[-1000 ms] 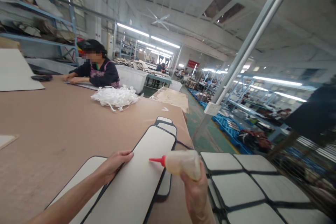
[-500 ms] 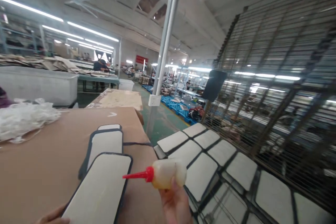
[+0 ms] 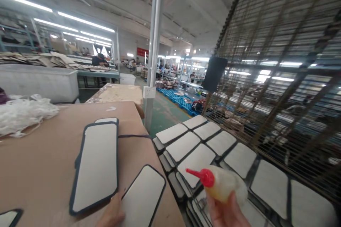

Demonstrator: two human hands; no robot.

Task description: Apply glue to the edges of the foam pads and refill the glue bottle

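My right hand (image 3: 225, 209) is wrapped around a translucent squeeze bottle (image 3: 229, 186) with a red pointed nozzle and yellowish liquid inside. The bottle lies sideways in the air, its nozzle pointing left over the rack. At the table's right side, my left hand (image 3: 113, 211) grips the left edge of a pale, dark-edged panel (image 3: 145, 197); some of its fingers are hidden. Left of that hand, similar panels (image 3: 97, 163) lie overlapping on the brown table (image 3: 39, 163). The corner of another panel (image 3: 9, 220) shows at the bottom left.
Rows of pale panels (image 3: 183, 145) rest on a rack at the right, below a raised wire grid (image 3: 266, 53). White stringy scraps (image 3: 29, 113) are heaped at the table's left. A metal post (image 3: 154, 42) with a socket stands beyond the table. People sit farther back.
The bottle has moved right, away from above the table, in my right hand. My left hand and its panel have also shifted right, uncovering the panels on the table. The view has shifted slightly.
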